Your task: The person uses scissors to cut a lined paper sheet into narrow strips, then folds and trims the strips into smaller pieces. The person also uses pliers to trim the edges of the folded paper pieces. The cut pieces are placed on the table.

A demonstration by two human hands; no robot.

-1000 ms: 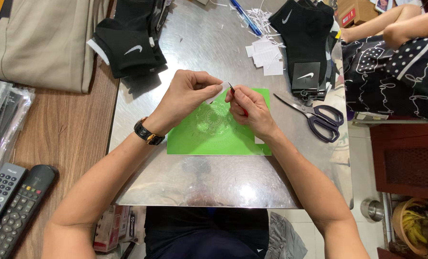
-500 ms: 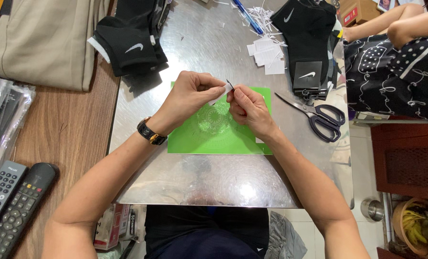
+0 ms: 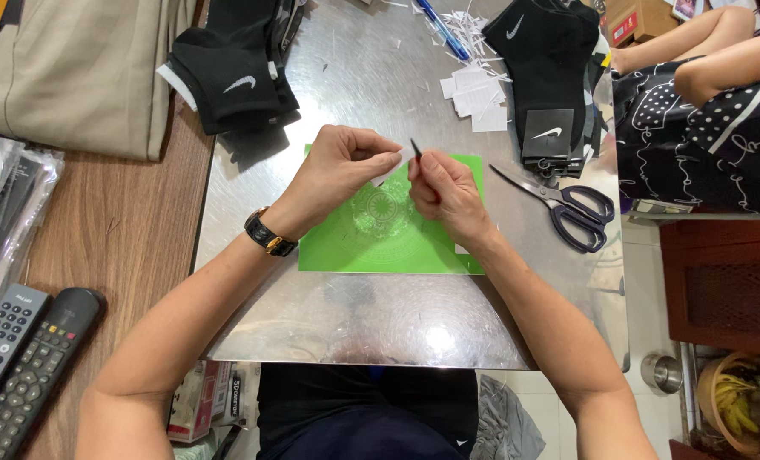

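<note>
above a green cutting mat on the metal table, the left hand pinches a small white paper piece while the right hand holds a thin dark tool in a closed grip; scissors lie near the right hand.

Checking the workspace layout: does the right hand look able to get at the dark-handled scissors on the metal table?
Probably yes: the dark-handled scissors lie just beside the right hand on bare metal table, nothing between, though its fingers pinch something small.

scissors — right of mat | black socks | remotes — wooden tabletop
</note>
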